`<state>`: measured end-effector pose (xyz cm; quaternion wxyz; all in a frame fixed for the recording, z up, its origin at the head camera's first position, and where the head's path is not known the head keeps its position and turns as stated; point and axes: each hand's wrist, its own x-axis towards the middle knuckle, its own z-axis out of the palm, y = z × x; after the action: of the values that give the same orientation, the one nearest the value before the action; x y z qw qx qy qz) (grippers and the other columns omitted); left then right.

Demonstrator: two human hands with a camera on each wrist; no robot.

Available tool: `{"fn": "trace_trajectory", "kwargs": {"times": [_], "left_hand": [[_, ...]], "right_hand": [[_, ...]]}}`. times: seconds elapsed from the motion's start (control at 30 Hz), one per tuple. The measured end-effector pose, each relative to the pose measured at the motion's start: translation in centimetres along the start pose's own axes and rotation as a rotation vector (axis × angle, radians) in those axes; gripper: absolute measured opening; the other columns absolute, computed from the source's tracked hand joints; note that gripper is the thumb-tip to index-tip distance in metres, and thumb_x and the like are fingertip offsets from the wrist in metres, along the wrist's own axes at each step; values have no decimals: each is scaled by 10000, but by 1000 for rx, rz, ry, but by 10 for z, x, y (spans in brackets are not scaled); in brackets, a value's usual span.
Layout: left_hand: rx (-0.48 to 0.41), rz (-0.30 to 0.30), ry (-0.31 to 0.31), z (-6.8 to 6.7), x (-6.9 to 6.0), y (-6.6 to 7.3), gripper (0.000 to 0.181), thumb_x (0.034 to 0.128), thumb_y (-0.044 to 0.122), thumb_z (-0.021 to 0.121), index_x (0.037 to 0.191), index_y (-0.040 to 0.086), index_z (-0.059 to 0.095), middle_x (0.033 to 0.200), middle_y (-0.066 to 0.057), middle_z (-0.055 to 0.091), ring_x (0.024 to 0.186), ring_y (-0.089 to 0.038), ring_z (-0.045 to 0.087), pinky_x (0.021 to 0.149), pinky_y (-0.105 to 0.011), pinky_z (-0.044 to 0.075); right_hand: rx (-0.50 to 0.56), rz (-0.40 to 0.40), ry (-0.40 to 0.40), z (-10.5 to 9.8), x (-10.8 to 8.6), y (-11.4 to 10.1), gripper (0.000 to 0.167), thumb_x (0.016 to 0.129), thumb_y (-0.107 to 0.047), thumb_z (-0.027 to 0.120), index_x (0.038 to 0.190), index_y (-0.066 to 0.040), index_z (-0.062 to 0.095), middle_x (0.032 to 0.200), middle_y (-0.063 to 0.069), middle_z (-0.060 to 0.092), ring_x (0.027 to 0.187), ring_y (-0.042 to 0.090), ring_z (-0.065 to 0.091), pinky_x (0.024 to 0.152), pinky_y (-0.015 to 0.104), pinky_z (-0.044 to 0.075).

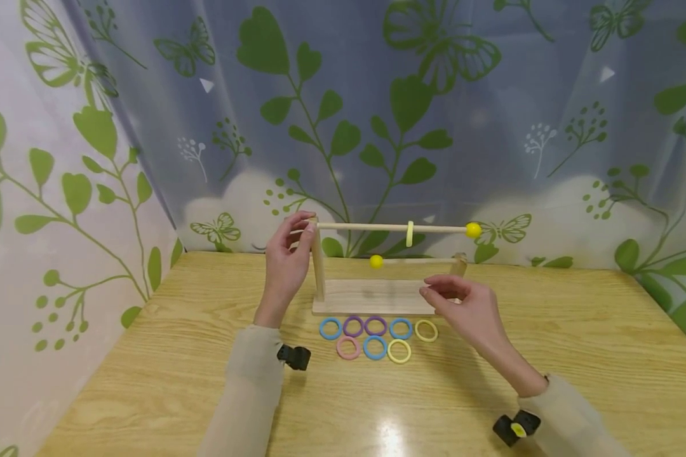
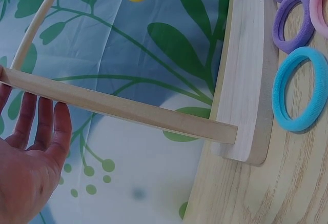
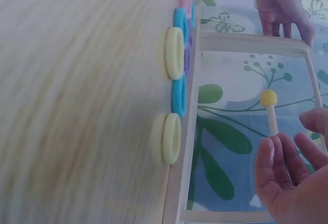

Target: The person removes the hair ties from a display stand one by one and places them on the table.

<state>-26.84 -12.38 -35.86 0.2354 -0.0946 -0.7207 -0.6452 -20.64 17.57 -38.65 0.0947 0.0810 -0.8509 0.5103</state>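
Note:
My left hand [image 1: 286,260] grips the top of the left post [image 1: 318,270] of a wooden stand, thumb in front. A long rod [image 1: 366,226] runs right from that post to a yellow ball [image 1: 473,230]. One pale yellow hair tie [image 1: 410,235] hangs on this rod, right of its middle. My right hand [image 1: 469,311] hovers before the stand's right end, fingers loosely bent, with nothing seen in it. A lower rod [image 1: 417,261] points left from the right post [image 1: 458,264] and ends in another yellow ball [image 1: 376,261].
Several hair ties lie in two rows before the stand's base [image 1: 371,295]: blue [image 2: 279,93], purple [image 2: 279,26], pink [image 1: 349,358] and pale yellow [image 3: 170,55]. The wood-grain table [image 1: 166,362] meets a patterned curtain [image 1: 343,82] behind the stand.

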Motion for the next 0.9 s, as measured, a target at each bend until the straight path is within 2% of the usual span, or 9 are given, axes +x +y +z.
{"fn": "trace_trajectory", "kwargs": {"times": [0.33,0.5,0.73,0.9], "left_hand": [[-4,26,-2,-1,0,-2,259,1041,179,599,1277,103,674,1157,-132,652,982,-148,647,705,-179,524],[-4,24,1,-1,0,-2,252,1042,178,596,1271,109,676,1152,-126,651,978,-153,648,703,-177,525],[-8,18,2,-1,0,-2,254,1041,169,595,1273,101,674,1153,-124,647,974,-138,646,710,-173,526],[-11,26,0,-1,0,-1,256,1039,171,600,1275,105,675,1153,-124,648,975,-141,647,707,-174,526]], "right_hand": [[24,0,39,-2,7,-5,293,946,-306,746,1143,-89,752,1029,101,771,786,66,701,654,253,606],[55,-18,66,-3,11,-6,310,945,-296,749,1144,-58,749,982,19,765,804,50,700,682,262,615],[107,-30,109,-1,17,-11,307,940,-300,756,1132,-60,756,940,-176,725,805,-11,691,702,242,616],[129,-32,144,2,21,-16,318,939,-314,754,1136,-64,755,915,-203,719,813,-13,693,709,244,616]]}}
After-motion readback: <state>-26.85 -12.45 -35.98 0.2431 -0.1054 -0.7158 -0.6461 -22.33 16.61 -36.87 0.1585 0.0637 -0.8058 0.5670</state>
